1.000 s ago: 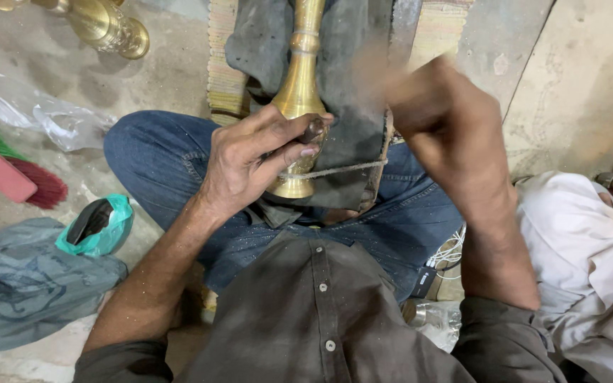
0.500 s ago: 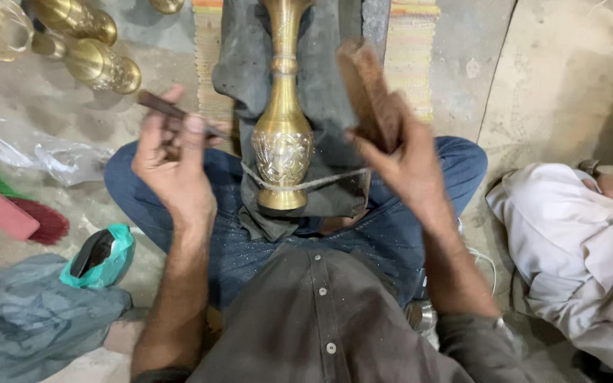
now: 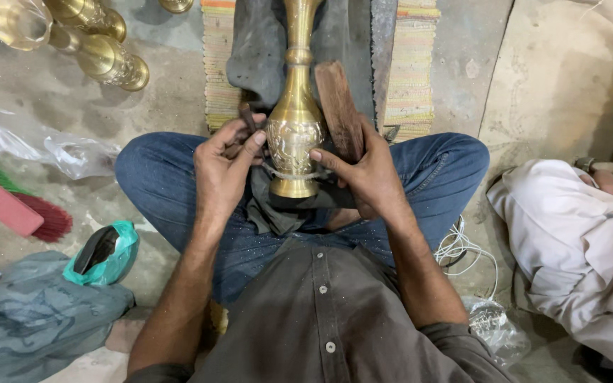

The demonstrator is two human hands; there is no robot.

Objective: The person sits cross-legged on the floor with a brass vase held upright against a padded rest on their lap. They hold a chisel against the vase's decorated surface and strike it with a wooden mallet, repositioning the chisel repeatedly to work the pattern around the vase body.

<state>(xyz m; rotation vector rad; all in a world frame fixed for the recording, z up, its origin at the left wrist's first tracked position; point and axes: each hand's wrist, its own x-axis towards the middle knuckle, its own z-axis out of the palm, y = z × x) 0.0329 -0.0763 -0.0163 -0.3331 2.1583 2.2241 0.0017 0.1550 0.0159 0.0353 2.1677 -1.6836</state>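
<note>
Gripping both sides of the brass vase [image 3: 294,135], left hand [image 3: 225,167] seemingly pinches a tool; right hand [image 3: 363,170] clasps a wooden block [image 3: 336,106].

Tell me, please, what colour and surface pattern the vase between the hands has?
The vase is golden brass, with engraved ornament on its bulging belly; the head view shows it.

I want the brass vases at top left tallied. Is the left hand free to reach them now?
Probably not: the left hand grips a small dark tool against the brass vase in the lap; the other vases lie apart.
</note>
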